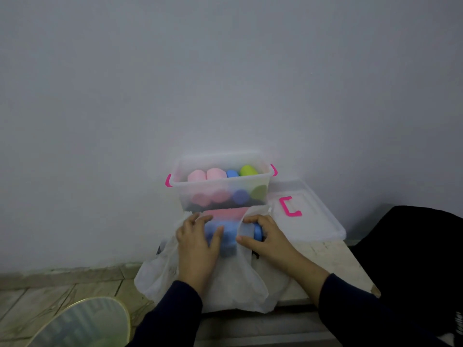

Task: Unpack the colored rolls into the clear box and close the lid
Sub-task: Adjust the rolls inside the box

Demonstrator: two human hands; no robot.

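A clear box (220,187) with pink latches stands open against the wall, holding two pink rolls (205,174), a blue roll (232,173) and a green roll (248,170). In front of it lies a white plastic bag (225,284) with a blue roll (229,234) and a pink roll (224,212) showing in its mouth. My left hand (198,242) grips the blue roll at its left end. My right hand (263,236) grips the same roll's right end together with the bag's edge. The clear lid (313,221) with a pink handle lies flat to the right of the box.
Box, bag and lid sit on a pale stone ledge (333,256) by a grey wall. A round glass-topped object with a gold rim (85,324) is at the lower left over a tiled floor. Black fabric (413,246) fills the right side.
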